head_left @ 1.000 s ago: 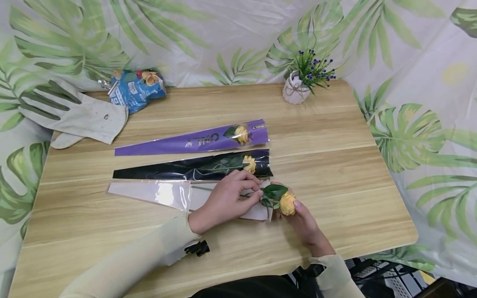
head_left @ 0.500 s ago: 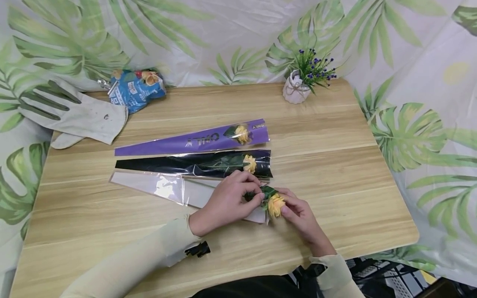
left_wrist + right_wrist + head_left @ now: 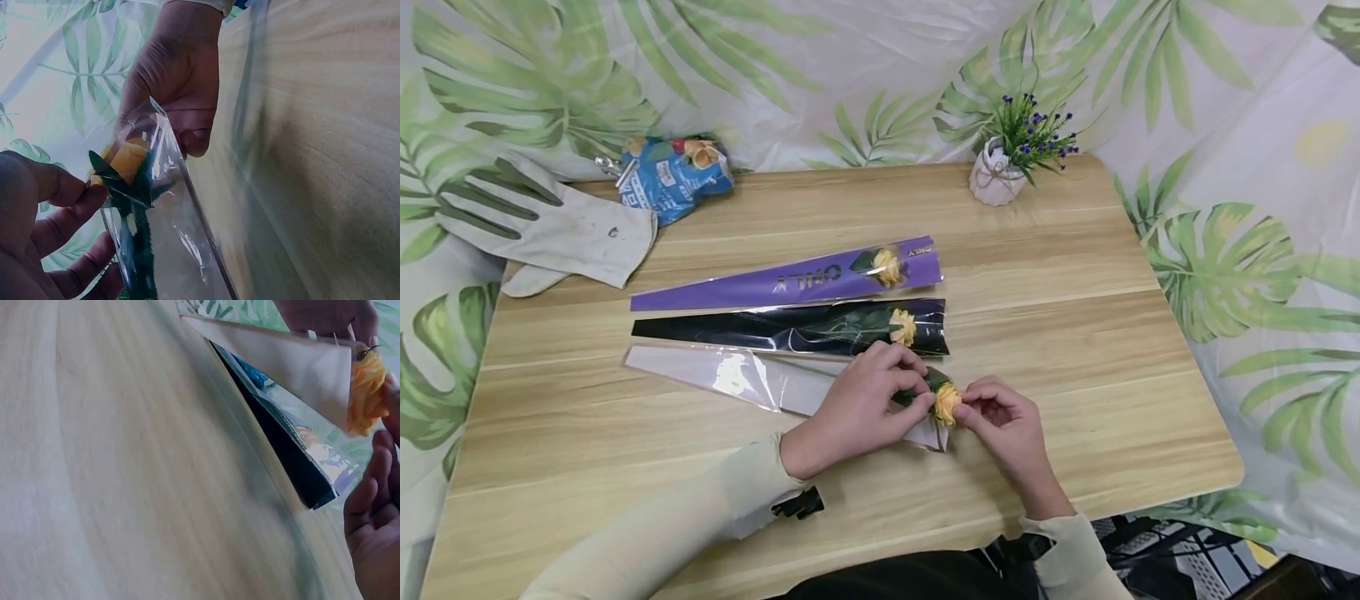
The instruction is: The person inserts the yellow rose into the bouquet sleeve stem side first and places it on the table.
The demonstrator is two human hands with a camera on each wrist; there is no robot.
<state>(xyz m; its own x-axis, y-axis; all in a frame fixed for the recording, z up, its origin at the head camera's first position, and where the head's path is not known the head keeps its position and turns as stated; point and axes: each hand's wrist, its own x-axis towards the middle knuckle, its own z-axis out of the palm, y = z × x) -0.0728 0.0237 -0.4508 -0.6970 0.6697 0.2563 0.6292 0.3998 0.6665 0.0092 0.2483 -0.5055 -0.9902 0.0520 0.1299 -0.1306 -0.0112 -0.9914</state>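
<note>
A yellow artificial rose lies with its stem and leaves inside a white-and-clear flower sleeve, its bloom at the wide mouth. My left hand reaches across the sleeve and pinches the edge of its mouth between thumb and forefinger, beside the green leaves. From the right, the thumb and fingertips of my right hand hold the bloom. In the right wrist view the orange-yellow petals stick out past the sleeve's white back. Part of the stem is hidden under my left hand.
Behind lie a black sleeve and a purple sleeve, each with a yellow rose. Work gloves and a blue packet sit at the back left. A small potted plant stands at the back right.
My right hand has brought the bloom leftward, closer to my left hand and the sleeve's mouth. The white sleeve has tilted slightly, its narrow end shifting toward the black one.
</note>
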